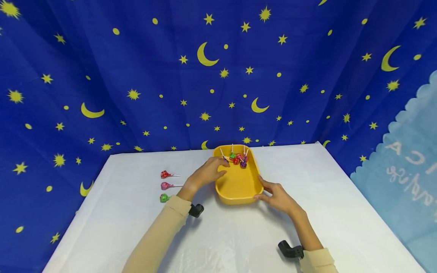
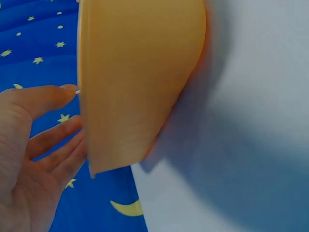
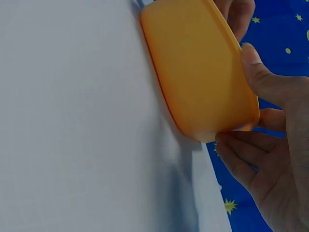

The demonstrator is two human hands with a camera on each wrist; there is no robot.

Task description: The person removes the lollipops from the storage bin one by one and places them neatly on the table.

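Note:
A deep yellow plastic tray [image 1: 238,185] stands on the white table, with several wrapped lollipops [image 1: 236,160] bunched at its far end, some sticks pointing up. My right hand [image 1: 278,195] grips the tray's near right corner, thumb and fingers against the wall and rim. Over the left rim reaches my left hand [image 1: 208,172], thumb and fingers parted, fingertips close to a purple lollipop [image 1: 225,159]. In the left wrist view, a small white tip shows between the thumb and the rim. The tray wall hides part of the left fingertips there.
Left of the tray, a red lollipop [image 1: 165,174], a pink lollipop [image 1: 165,185] and a green lollipop [image 1: 164,198] lie in a column; the left sleeve covers the green one's stick. A blue star-patterned cloth [image 1: 232,83] hangs behind the table [image 1: 129,212].

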